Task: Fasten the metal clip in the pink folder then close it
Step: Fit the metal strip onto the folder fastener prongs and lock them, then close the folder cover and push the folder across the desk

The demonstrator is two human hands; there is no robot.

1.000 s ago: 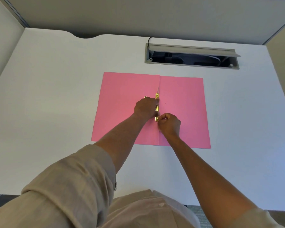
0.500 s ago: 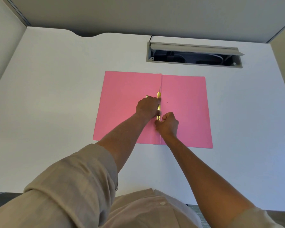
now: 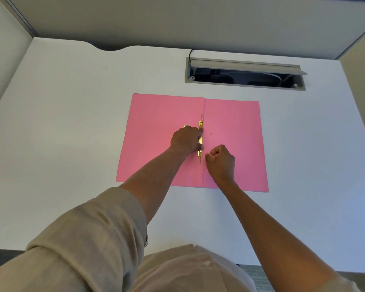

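The pink folder (image 3: 234,144) lies open and flat on the white desk. A gold metal clip (image 3: 200,140) runs along its centre fold, with thin prongs sticking out at both ends. My left hand (image 3: 185,141) rests on the left leaf, its fingers pressed on the clip bar. A small gold piece (image 3: 185,125) peeks out just beyond that hand's knuckles. My right hand (image 3: 220,160) is a closed fist on the right leaf, just right of the clip's near end, a small gap from it. A small hole (image 3: 211,134) shows in the right leaf.
An open cable hatch (image 3: 244,73) with a grey raised lid is set in the desk behind the folder, a black cable at its left end. Grey partition walls stand at the back and both sides. The desk's front edge is near my body.
My right hand has slid right and back from the clip's near end, which now shows its prong. My left hand has stayed on the clip.
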